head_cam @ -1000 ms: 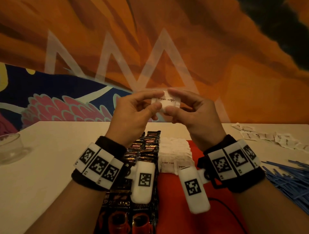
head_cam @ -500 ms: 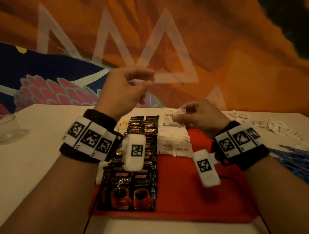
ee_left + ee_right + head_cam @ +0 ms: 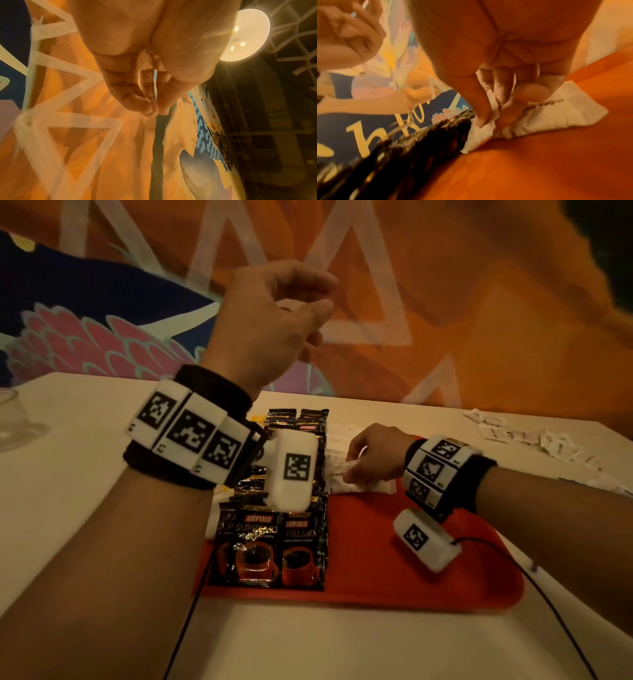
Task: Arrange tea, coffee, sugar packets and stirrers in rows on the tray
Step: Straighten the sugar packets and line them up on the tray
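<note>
A red tray (image 3: pixel 394 570) lies on the table. Two columns of black coffee sachets (image 3: pixel 270 549) run along its left part, and a row of white sugar packets (image 3: pixel 342 436) lies beside them. My right hand (image 3: pixel 354 465) is low over that row and pinches a white brown-sugar packet (image 3: pixel 347 466) between thumb and fingers. In the right wrist view this hand (image 3: pixel 493 120) holds the packet (image 3: pixel 481 135) on edge next to the sachets (image 3: pixel 402 155), in front of a flat sugar packet (image 3: pixel 565 108). My left hand (image 3: pixel 318 299) hovers high above the sachets, fingers loosely curled (image 3: pixel 157 109), with nothing in it.
Loose white packets (image 3: pixel 534 440) are scattered on the beige table (image 3: pixel 85 508) at the back right. A glass bowl (image 3: pixel 13 422) stands at the far left edge. A black cable (image 3: pixel 548 583) crosses the tray's right corner. A painted wall rises behind the table.
Both hands held the sugar packet up together. The left hand let go and stayed raised, while the right hand carried the packet down to the sugar row on the tray.
</note>
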`<state>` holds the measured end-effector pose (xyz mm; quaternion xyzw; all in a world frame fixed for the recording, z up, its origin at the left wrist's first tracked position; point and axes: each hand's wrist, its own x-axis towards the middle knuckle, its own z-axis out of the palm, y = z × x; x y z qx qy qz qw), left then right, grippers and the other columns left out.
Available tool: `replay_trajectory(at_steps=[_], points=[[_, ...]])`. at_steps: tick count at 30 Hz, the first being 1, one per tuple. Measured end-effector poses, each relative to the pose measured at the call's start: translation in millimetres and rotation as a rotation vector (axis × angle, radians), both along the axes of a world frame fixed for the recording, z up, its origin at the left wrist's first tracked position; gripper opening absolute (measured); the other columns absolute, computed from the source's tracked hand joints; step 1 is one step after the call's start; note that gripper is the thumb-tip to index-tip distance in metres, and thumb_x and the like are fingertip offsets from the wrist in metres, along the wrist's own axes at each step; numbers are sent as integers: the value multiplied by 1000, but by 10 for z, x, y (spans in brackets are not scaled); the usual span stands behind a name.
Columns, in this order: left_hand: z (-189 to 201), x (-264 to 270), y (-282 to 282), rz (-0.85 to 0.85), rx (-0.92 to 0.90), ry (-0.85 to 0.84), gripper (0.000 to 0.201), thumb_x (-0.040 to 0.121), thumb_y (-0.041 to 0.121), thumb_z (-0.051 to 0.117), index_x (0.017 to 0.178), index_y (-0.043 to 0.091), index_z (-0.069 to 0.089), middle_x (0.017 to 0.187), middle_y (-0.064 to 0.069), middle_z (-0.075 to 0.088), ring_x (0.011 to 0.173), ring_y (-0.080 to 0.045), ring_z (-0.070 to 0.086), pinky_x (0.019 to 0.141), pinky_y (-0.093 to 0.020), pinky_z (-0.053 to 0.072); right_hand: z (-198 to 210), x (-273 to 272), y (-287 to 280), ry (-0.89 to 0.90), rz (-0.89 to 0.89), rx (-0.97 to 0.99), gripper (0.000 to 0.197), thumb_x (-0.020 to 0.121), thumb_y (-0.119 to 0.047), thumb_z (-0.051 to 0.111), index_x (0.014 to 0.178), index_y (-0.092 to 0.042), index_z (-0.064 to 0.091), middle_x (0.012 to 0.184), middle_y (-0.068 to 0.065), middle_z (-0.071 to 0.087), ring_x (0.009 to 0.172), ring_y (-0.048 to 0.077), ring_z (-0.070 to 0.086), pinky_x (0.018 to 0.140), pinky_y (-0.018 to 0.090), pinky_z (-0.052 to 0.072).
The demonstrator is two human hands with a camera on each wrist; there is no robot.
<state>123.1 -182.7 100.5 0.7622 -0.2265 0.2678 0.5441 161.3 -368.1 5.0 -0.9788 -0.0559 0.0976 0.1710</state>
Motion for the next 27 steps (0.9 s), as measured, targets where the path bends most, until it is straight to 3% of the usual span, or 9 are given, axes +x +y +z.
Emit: replay_trajectory(at_steps=[3,7,11,15,21,24,27], points=[[8,-3,10,-4,9,-22,21,98,14,60,118,14,65,102,6,66,71,-5,65,60,-19,53,-7,-29,54,-90,53,-132,29,73,-37,84,89,-22,65,87,-4,63,72,9,54,53,23,38],[15,7,31,-4,29,-43,21,99,15,58,119,13,64,101,9,64,69,-1,64,60,-17,53,44,-44,36,-245,149,-121,33,73,-34,84,85,-24,55,81,-9,53,77,13,51,56,25,36],[16,13,34,-13,29,-41,21,99,14,58,120,13,63,101,9,63,69,0,63,59,-17,53,62,-112,76,-184,315,-188,12,84,-19,74,90,-25,67,82,-11,59,82,13,57,70,27,47],[12,-1,0,-24,35,-27,19,99,14,58,117,15,63,102,8,64,70,-2,64,59,-17,53,1,-103,92,-109,298,-204,19,84,-15,74,97,-28,71,95,-7,69,85,11,63,72,27,51],[-18,-2,-33,-45,50,-4,15,99,16,58,112,21,63,102,10,64,70,-5,64,58,-19,54,108,-111,0,-124,290,-170,17,85,-30,74,102,-29,72,96,-9,69,84,9,58,77,25,46],[-67,14,-48,-49,59,13,19,98,19,59,115,22,64,103,11,65,71,-5,65,59,-20,56,234,-2,-215,-130,206,-77,17,85,-34,75,100,-25,72,90,-9,71,78,7,62,72,23,45],[-119,63,-56,-93,48,11,16,95,22,62,109,29,67,98,10,67,69,-6,65,56,-19,55,364,224,-649,-57,52,70,15,86,-27,76,97,-21,69,85,-1,73,72,12,70,61,25,56]])
